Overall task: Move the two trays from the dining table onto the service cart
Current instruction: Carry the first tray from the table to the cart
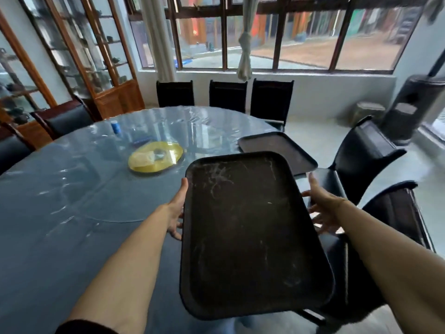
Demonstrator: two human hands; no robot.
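I am on the first of the two carries, I judge: the near tray (250, 232) is up off the counter (72, 201), tilted, filling the lower middle of the frame. My left hand (177, 210) grips its left long edge, thumb along the rim and fingers curled beneath. My right hand (322, 208) is at the right edge with fingers spread wide; whether it actually bears the rim or is only just beside it I cannot tell, since the tray hides the contact.

The second tray (277, 150) lies flat at the counter's edge, right of centre, just above the one I hold, its far side overhanging towards the chair (361, 153) on the right.

No service cart shows anywhere in the frame, so the next move calls for firming up the right-side grip, levelling the tray, and turning away to find the cart before setting it down. The other tray then wants the same trip. The yellow disc (155, 157) and blue bottle (115, 127), left of centre, lie well clear of both trays.
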